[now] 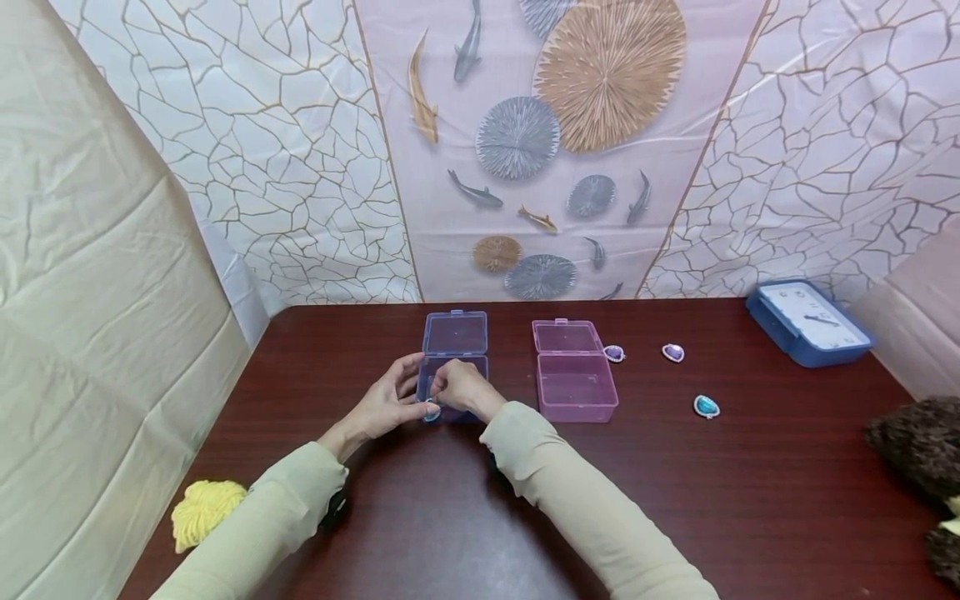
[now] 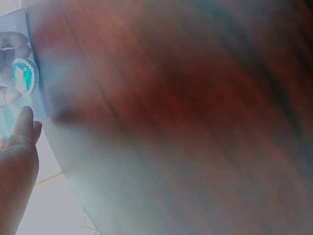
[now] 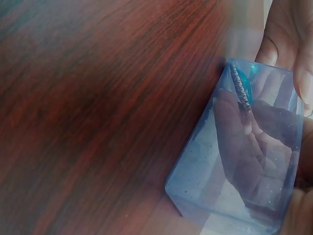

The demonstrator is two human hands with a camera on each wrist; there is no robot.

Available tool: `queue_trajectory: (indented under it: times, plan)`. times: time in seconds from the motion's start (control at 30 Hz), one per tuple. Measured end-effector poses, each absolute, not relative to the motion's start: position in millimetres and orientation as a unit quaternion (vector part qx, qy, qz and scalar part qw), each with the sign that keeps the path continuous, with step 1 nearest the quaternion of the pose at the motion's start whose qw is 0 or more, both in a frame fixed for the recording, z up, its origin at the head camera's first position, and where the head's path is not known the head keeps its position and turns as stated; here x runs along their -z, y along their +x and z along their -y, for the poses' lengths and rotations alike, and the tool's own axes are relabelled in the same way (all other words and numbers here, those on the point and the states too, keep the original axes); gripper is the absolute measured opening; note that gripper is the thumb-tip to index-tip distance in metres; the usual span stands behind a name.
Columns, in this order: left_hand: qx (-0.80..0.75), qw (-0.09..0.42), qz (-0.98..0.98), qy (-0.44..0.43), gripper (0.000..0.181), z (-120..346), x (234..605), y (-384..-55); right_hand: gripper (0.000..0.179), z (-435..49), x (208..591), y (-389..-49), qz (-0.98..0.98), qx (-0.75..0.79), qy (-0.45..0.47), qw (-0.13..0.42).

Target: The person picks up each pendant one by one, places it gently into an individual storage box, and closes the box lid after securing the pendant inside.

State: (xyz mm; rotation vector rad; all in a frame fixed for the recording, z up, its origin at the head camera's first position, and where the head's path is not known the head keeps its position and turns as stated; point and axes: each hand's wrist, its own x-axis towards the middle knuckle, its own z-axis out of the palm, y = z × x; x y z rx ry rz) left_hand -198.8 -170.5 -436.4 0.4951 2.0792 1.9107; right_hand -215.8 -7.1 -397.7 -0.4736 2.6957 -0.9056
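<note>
The blue clear plastic box stands on the table with its lid raised toward the back. At its left side my left hand holds it, the thumb near the front corner and the fingers along the side. My right hand reaches down into the box and pinches a teal gem ornament with a pale beaded rim. In the right wrist view the ornament shows edge-on through the box wall, tilted near one corner. The right fingertips are partly blurred by the plastic.
Right of the hands stands an open pink box. Two purple gem ornaments and another teal one lie beyond it. A blue clock sits at the back right, yellow yarn front left, a brown furry thing far right.
</note>
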Motion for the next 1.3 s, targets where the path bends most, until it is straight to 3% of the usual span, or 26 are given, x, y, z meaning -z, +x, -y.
queue_trajectory:
  times: [0.6,1.3]
  plan:
    - [-0.644,0.138,-0.732,0.170,0.080,169.9,435.2,-201.1,0.024,7.7,396.1,-217.2,-0.931,0.303,-0.142,0.144]
    - [-0.643,0.139,-0.734,0.168,0.079,169.6,435.4,-198.5,0.028,8.2,397.5,-214.4,-0.934,0.295,-0.137,0.148]
